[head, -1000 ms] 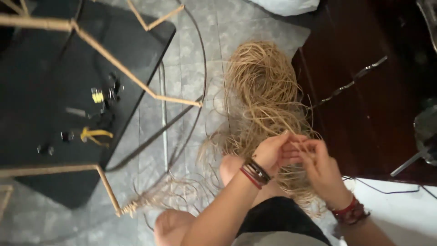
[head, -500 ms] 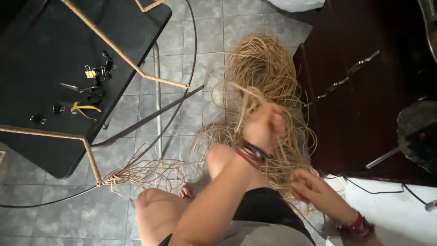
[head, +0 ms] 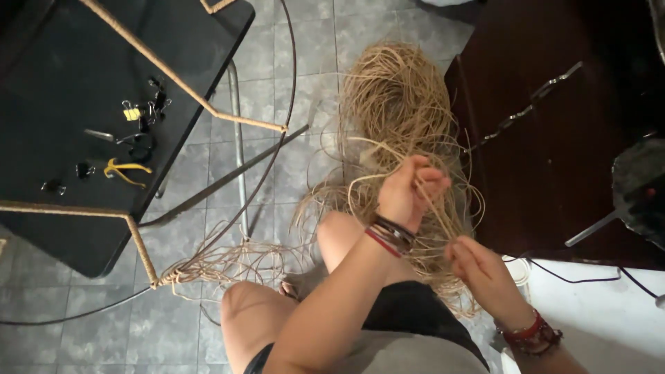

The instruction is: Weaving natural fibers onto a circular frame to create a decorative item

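Grey floor tiles [head: 305, 83] carry a loose heap of tan cord [head: 395, 104] beside a dark wooden cabinet [head: 554, 138]. The left hand [head: 409, 190] is fisted on strands above the knee; the right hand [head: 481, 266] seems to pinch one strand lower. A black table [head: 62, 83] holds several clips [head: 142, 111], too small to count.

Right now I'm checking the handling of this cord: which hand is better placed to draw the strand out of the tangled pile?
Left, probably. The left hand is closed on the strand right over the tan cord pile. The right hand pinches the same strand lower, nearer the body.
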